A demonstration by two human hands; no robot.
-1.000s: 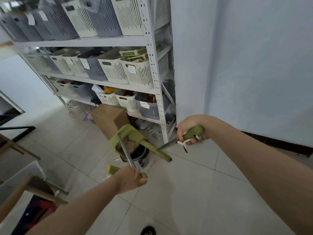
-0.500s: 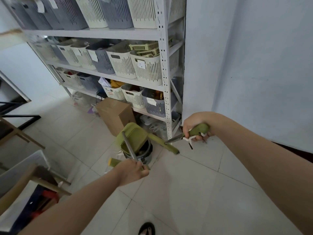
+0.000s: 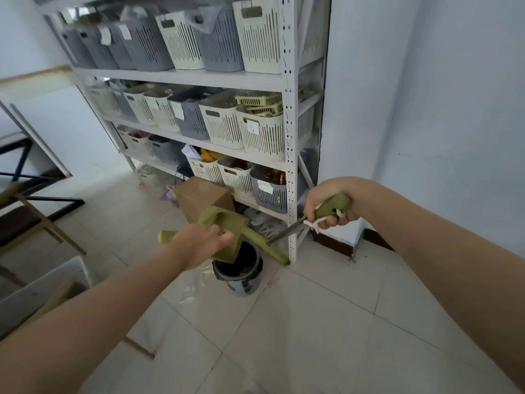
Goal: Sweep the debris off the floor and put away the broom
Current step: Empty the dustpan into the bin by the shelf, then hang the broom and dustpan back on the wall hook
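Fingers (image 3: 225, 238) of the left hand (image 3: 203, 244) are curled tight round the shaft of an olive-green plastic dustpan (image 3: 224, 223), whose green handle end sticks out past the wrist toward nine o'clock. The left forearm reaches in from the seven o'clock corner, with the back of the hand upward. The dustpan hangs tilted directly over a dark round waste bin (image 3: 241, 280), which stands on the pale tiled floor (image 3: 326, 322) at the pan's six o'clock. Whether pan and bin rim touch I cannot tell.

Fingers of the right hand (image 3: 326, 207) are clamped on the olive-green grip of a metal-shafted broom (image 3: 332, 204), with a white cord looped under the knuckles. That arm comes in from four o'clock, fist turned down. The broom's shaft slants toward eight o'clock down to its green head. The head lies just beside the bin, at the foot of a white metal shelving rack (image 3: 289, 137) filled with slotted cream and grey plastic baskets (image 3: 261, 135). A brown cardboard box (image 3: 199, 194) stands at the dustpan's twelve o'clock.
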